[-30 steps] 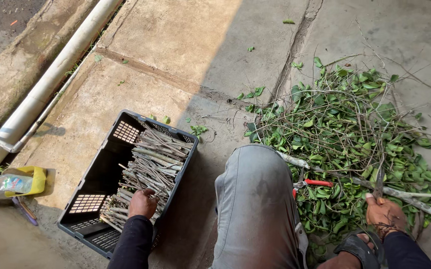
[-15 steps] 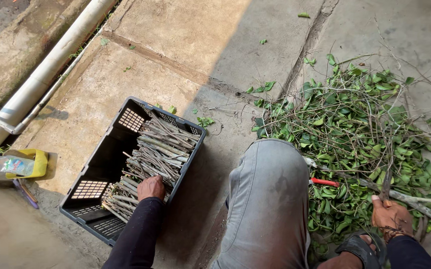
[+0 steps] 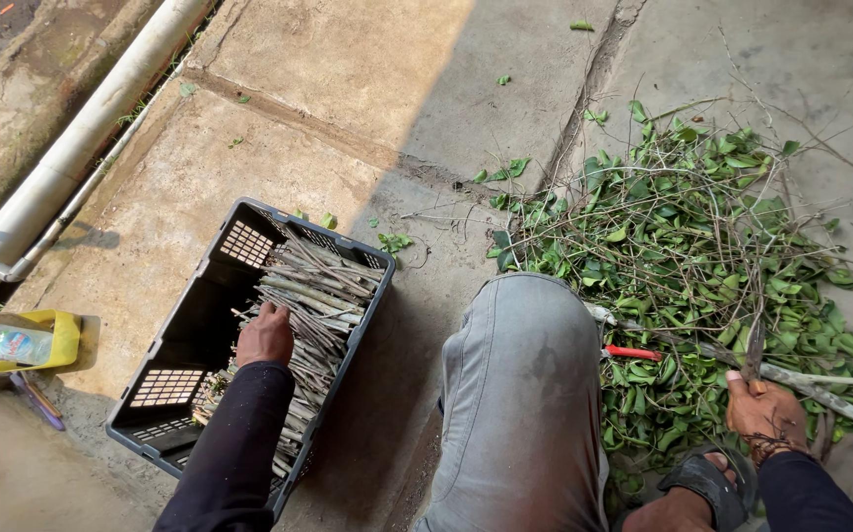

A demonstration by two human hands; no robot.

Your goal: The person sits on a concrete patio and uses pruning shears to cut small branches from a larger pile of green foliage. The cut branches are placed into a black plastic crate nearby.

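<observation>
Concrete floor [image 3: 348, 89] carries everything. Around the right hand [image 3: 763, 416] spreads a big pile of green leafy twigs [image 3: 702, 256]. Under the left hand [image 3: 265, 335] stands a dark grey plastic crate [image 3: 212, 286] with stripped grey sticks [image 3: 320, 296]; this hand rests flat on the sticks. The right hand is clenched around a thin bare branch [image 3: 754, 345].
</observation>
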